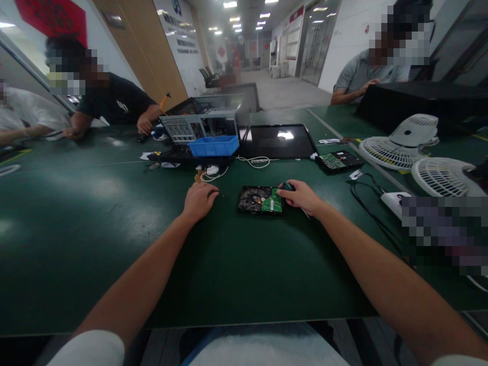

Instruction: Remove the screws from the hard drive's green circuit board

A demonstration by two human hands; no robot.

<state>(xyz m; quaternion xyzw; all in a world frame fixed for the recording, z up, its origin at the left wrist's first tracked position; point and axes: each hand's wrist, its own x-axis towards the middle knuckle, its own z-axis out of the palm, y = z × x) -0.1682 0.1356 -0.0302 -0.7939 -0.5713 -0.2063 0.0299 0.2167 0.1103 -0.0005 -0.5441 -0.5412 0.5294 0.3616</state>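
Observation:
A hard drive [260,200] lies circuit side up on the green table [114,244], its green board towards the right. My right hand [301,196] is closed round a screwdriver with a dark green handle [287,187], right beside the drive's right edge; a thin shaft pokes out below the hand. My left hand [199,200] rests on the table to the left of the drive, fingers curled under, with nothing visible in it.
Behind the drive stand a blue bin [213,146], an opened computer case [198,124], a black panel [276,141], white cables [213,173] and a second drive [337,161]. White fans [400,142] and a power strip sit right. Other people sit at the far left and far right.

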